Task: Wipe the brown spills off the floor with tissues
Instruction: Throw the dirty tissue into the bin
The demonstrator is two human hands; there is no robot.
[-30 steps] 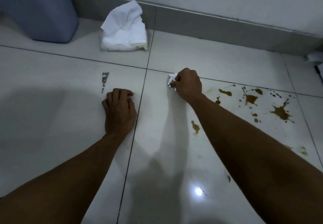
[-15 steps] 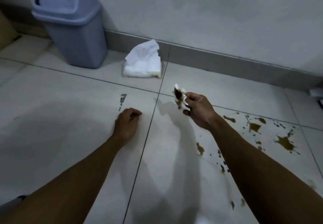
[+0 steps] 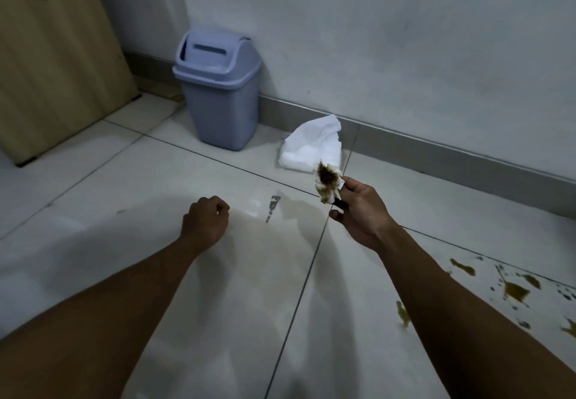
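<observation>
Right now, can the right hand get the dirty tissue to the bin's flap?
Probably yes, with a stretch. The right hand holds the stained tissue off the floor, and the bare floor between it and the bin shows no obstacle. The tissue pack sits right of that path. The flap looks shut.

left arm: bare forearm runs from the bottom left corner of the view up toward the middle of the floor.
left hand (image 3: 207, 224): closed into a loose fist, knuckles down, resting on the floor tile, nothing seen in it.
right arm: bare forearm comes in from the bottom right edge, angled up and left.
right hand (image 3: 361, 211): raised off the floor, back toward the camera, fingertips (image 3: 348, 183) pinching a crumpled, brown-stained tissue (image 3: 328, 183) that sticks up above them.
</observation>
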